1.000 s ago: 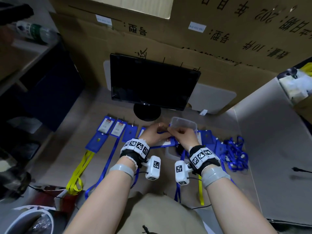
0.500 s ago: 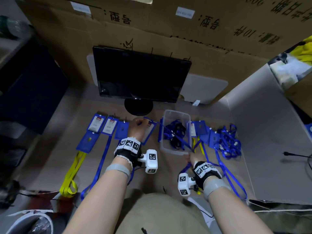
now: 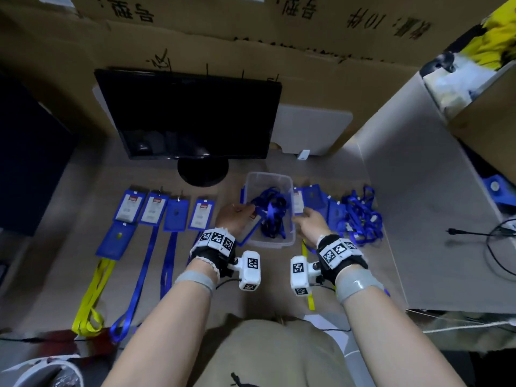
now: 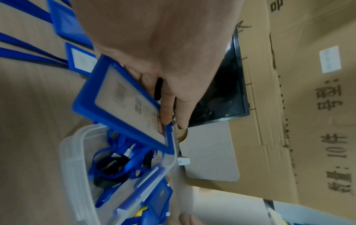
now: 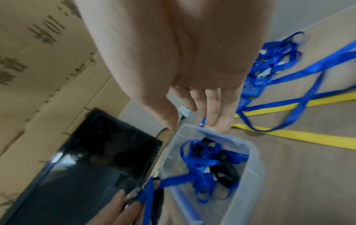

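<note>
A clear plastic container [image 3: 290, 241] stands in front of the monitor with tangled blue lanyards [image 3: 272, 216] inside. My left hand [image 3: 237, 216] pinches a blue badge holder [image 4: 123, 103] by its top clip. The holder hangs tilted over the container's left rim [image 4: 69, 159], and a blue strap [image 5: 148, 196] trails from the clip. My right hand [image 3: 307, 222] reaches in from the right with straight fingers. Its fingertips [image 5: 221, 127] touch the container's right rim [image 5: 252, 159]. It holds nothing.
A black monitor [image 3: 190, 115] stands just behind, backed by cardboard boxes [image 3: 307, 51]. Several badge holders [image 3: 156, 210] lie in a row at left with blue and yellow lanyards [image 3: 92, 297]. A heap of blue lanyards [image 3: 360, 216] lies right of the container; cables [image 3: 497, 241] lie far right.
My left hand has carried the badge holder rightward from the row to over the container. My right hand has moved forward from the table's near side to the container's right rim.
</note>
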A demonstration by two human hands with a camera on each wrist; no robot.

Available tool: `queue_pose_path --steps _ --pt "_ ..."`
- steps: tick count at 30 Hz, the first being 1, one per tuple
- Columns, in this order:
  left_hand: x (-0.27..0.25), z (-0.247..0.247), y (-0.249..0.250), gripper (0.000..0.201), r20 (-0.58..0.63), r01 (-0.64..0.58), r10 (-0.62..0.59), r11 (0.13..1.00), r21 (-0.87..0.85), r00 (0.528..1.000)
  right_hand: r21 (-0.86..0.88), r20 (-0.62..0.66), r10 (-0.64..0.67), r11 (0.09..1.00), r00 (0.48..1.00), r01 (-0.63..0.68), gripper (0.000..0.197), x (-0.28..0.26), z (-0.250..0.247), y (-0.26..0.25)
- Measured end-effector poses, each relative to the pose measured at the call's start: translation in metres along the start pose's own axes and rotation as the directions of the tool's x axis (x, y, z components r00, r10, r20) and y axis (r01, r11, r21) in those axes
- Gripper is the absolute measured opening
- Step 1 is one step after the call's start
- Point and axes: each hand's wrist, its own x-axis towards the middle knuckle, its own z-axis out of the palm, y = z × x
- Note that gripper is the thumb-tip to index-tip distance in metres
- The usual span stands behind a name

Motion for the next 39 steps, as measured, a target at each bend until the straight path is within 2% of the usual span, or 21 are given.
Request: queue_pose_path --steps 3,6,7,9,10,12,14,15,17,18,20,23,27,31,33,36,39 --pt "0.007 0.027 -0.006 0.045 0.040 0.045 -0.051 0.988 0.150 0.998 0.116 0.083 0.159 0.979 0.984 -0.168 0.029 0.010 -0.024 0.034" --pt "0.013 0.060 -0.010 0.028 0.081 0.010 -0.035 0.959 0.283 0.996 0.074 0.150 0.245 0.963 0.958 -0.258 0.015 0.027 -0.060 0.065" --pt "0.015 0.072 -0.007 0.023 0.081 0.005 -0.032 0.950 0.313 0.996 0.047 0.147 0.241 0.967 0.959 -0.250 0.015 0.037 -0.071 0.074" --pt "0.014 0.097 0.002 0.007 0.051 0.039 -0.054 0.964 0.263 0.997 -0.041 0.140 0.239 0.971 0.961 -0.236 0.016 0.057 -0.094 0.090" --pt "0.014 0.110 0.004 0.012 0.018 0.057 -0.062 0.973 0.223 0.998 -0.057 0.124 0.241 0.970 0.963 -0.236 0.012 0.065 -0.105 0.097" --pt "0.014 0.134 0.010 0.020 -0.021 0.081 -0.079 0.980 0.180 0.997 -0.102 0.044 0.155 0.983 0.987 -0.150 0.011 0.085 -0.120 0.112" --pt "0.014 0.153 0.012 0.015 -0.059 0.092 -0.083 0.980 0.175 0.995 -0.141 0.060 0.089 0.987 0.994 -0.080 0.017 0.103 -0.129 0.123" --pt "0.016 0.161 0.009 0.019 -0.093 0.105 -0.090 0.981 0.161 0.992 -0.172 0.084 0.071 0.984 0.994 -0.056 0.019 0.111 -0.130 0.127" --pt "0.015 0.172 0.007 0.023 -0.148 0.140 -0.122 0.983 0.119 0.981 -0.319 0.165 0.094 0.947 0.982 -0.037 0.005 0.122 -0.137 0.128" --pt "0.015 0.178 0.006 0.022 -0.174 0.156 -0.139 0.984 0.090 0.975 -0.389 0.199 0.105 0.921 0.974 -0.020 0.018 0.132 -0.141 0.132" --pt "0.015 0.190 0.005 0.023 -0.224 0.184 -0.166 0.981 0.061 0.960 -0.500 0.176 0.138 0.865 0.975 -0.032 0.033 0.148 -0.153 0.139" --pt "0.019 0.211 0.010 0.032 -0.253 0.202 -0.186 0.978 0.040 0.949 -0.606 0.060 0.114 0.793 0.992 -0.054 0.031 0.166 -0.172 0.145" --pt "0.023 0.227 0.021 0.029 -0.242 0.193 -0.172 0.979 0.066 0.955 -0.694 0.142 0.111 0.720 0.984 0.019 0.027 0.175 -0.185 0.146" --pt "0.026 0.233 0.031 0.028 -0.234 0.182 -0.167 0.982 0.045 0.958 -0.678 0.173 0.040 0.729 0.984 0.089 0.018 0.182 -0.185 0.148" --pt "0.030 0.232 0.033 0.028 -0.238 0.174 -0.157 0.983 0.050 0.959 -0.589 0.108 0.048 0.808 0.993 0.026 0.012 0.183 -0.186 0.147" --pt "0.034 0.228 0.036 0.027 -0.230 0.157 -0.137 0.985 0.071 0.963 -0.391 -0.071 0.031 0.919 0.997 -0.057 0.015 0.178 -0.193 0.139" --pt "0.038 0.228 0.042 0.026 -0.199 0.114 -0.098 0.991 0.069 0.975 -0.244 -0.122 -0.011 0.970 0.992 -0.020 0.013 0.173 -0.200 0.125"
